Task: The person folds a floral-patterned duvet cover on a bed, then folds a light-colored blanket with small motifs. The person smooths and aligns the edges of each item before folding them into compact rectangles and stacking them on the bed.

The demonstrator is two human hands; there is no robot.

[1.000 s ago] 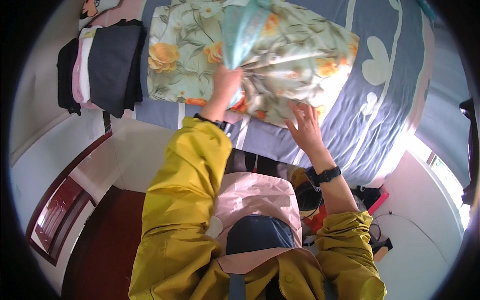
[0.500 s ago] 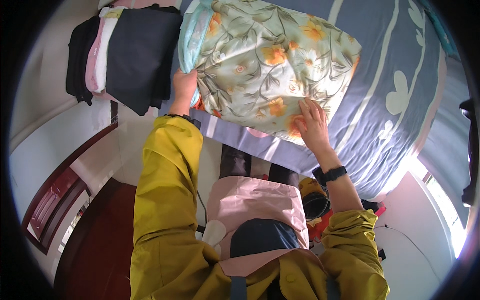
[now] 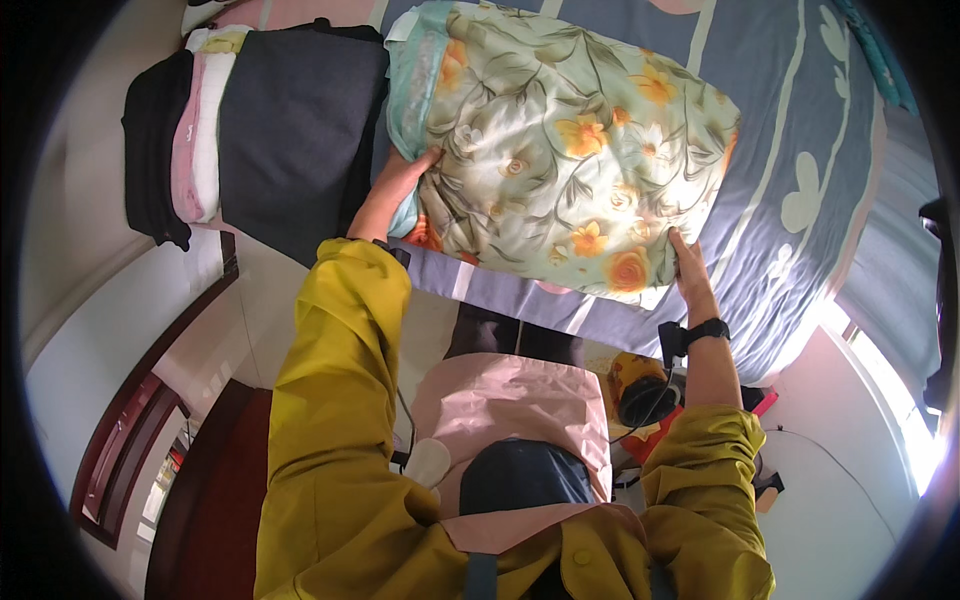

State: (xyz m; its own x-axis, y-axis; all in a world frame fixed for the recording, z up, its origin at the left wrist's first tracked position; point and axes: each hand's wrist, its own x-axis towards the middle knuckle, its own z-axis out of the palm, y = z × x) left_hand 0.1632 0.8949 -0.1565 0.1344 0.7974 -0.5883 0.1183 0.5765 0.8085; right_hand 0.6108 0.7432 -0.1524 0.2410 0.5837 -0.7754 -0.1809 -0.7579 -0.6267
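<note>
I find the floral cloth [image 3: 570, 175] at twelve o'clock, folded over, its nine-o'clock layers not yet aligned. Left hand [image 3: 392, 190] at its eight, right hand [image 3: 692, 272] at its four; fingers partly hidden, clamping undeterminable.

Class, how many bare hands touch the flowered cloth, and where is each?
2: the left hand at the near left end of the flowered cloth, the right hand at its right edge.

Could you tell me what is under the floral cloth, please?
The blue-grey sheet shows along the near and right edges of the floral cloth, and seems to continue underneath. Anything else directly beneath is covered and cannot be seen.
</note>
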